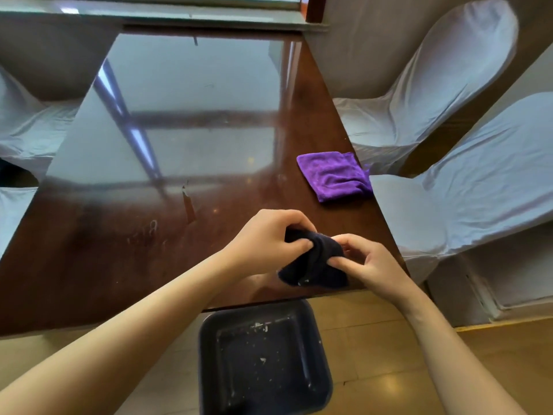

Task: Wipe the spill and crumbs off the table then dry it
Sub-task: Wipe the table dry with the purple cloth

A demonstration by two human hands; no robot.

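Both hands hold a bunched dark cloth (pixel 314 265) over the near edge of the glossy brown table (pixel 119 250). My left hand (pixel 269 238) pinches its upper left part, and my right hand (pixel 368 259) grips its right side. A few pale crumbs cling to the cloth's lower edge. Below it on the floor stands a dark square bin (pixel 263 360) with crumbs scattered inside. A folded purple cloth (pixel 335 175) lies at the table's right edge. Faint wet smears (pixel 149 232) show on the table to the left of my hands.
Chairs in white covers stand along the right side (pixel 434 94) (pixel 478 190) and the left side (pixel 27 127) of the table. A window sill (pixel 149 16) runs along the far end. The floor is light wood.
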